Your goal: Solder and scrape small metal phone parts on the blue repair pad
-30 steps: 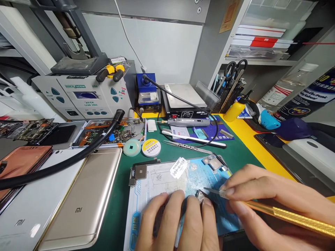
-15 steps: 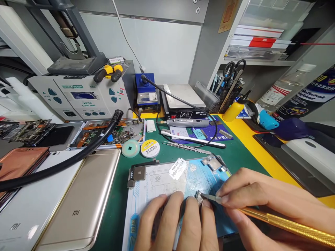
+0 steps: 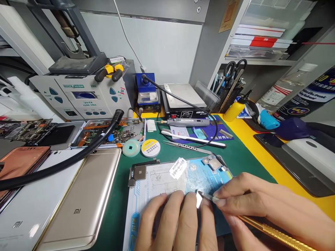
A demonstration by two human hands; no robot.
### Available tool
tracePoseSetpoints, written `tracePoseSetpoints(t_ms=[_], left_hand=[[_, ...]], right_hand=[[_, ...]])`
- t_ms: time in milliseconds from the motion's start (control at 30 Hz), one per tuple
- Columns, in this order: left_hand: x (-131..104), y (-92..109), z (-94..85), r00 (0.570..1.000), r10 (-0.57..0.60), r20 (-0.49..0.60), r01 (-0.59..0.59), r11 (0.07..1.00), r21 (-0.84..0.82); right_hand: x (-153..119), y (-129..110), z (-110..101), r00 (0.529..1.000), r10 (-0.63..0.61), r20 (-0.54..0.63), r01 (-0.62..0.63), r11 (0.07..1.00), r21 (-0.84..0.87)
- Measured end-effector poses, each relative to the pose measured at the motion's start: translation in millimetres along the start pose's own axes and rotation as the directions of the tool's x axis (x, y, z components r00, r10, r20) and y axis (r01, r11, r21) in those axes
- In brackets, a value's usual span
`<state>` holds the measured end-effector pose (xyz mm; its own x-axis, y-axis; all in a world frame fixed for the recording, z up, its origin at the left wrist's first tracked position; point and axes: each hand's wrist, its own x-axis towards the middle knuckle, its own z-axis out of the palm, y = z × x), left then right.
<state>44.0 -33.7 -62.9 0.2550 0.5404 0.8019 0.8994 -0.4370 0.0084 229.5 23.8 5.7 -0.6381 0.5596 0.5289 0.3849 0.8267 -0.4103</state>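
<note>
My right hand grips a craft knife with a gold knurled handle, its blade pointing left. The knife's tip touches, or nearly touches, the top edge of a small shiny metal part. Curled fingertips of my left hand press around that part and mostly cover it. Both hands rest over a printed white-and-blue work plate. On the plate lie a razor blade, a dark chip board at the upper left and another small board at the upper right.
Tweezers, a white brush and a grey pen-like tool lie beyond the plate. A black hose crosses several phones at left. A yellow bottle stands at right.
The knife tip has shifted slightly left and up along the metal part, which shines brighter. My right hand moved a little left. My left hand stays nearly in place.
</note>
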Motion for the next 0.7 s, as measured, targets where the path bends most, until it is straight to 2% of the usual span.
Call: tracePoseSetpoints(t_ms=[67, 133, 333, 467, 567, 633, 700], left_hand=[[0.5, 7.6, 9.9, 0.986, -0.083, -0.144, 0.083, 0.997, -0.006], [1.1, 14.9, 18.0, 0.951, -0.187, -0.245, 0.189, 0.982, -0.017], [2.6, 21.6, 22.6, 0.941, -0.214, -0.261, 0.209, 0.977, -0.045], [5.7, 21.8, 21.1, 0.935, -0.221, -0.279, 0.22, 0.975, -0.036], [6.8, 18.8, 15.2, 0.95, -0.21, -0.23, 0.21, 0.977, -0.024], [6.4, 13.7, 7.8, 0.983, -0.145, -0.114, 0.145, 0.989, -0.009], [5.7, 7.8, -0.2, 0.998, -0.066, 0.001, 0.066, 0.998, 0.008]], right_hand=[[-0.5, 0.9, -0.3, 1.0, -0.02, 0.001, 0.02, 1.0, -0.001], [-0.3, 1.3, -0.6, 0.999, -0.035, 0.023, 0.035, 0.999, -0.004], [1.9, -0.3, 1.5, 0.996, -0.047, 0.081, 0.047, 0.999, -0.006], [6.3, -3.6, 3.4, 0.999, -0.034, 0.013, 0.034, 0.999, 0.019], [9.0, -6.0, 2.3, 0.994, 0.074, -0.085, -0.072, 0.997, 0.03], [9.5, -7.1, 0.8, 0.979, 0.167, -0.113, -0.163, 0.986, 0.039], [9.2, -8.0, -0.4, 0.973, 0.194, -0.12, -0.189, 0.98, 0.057]])
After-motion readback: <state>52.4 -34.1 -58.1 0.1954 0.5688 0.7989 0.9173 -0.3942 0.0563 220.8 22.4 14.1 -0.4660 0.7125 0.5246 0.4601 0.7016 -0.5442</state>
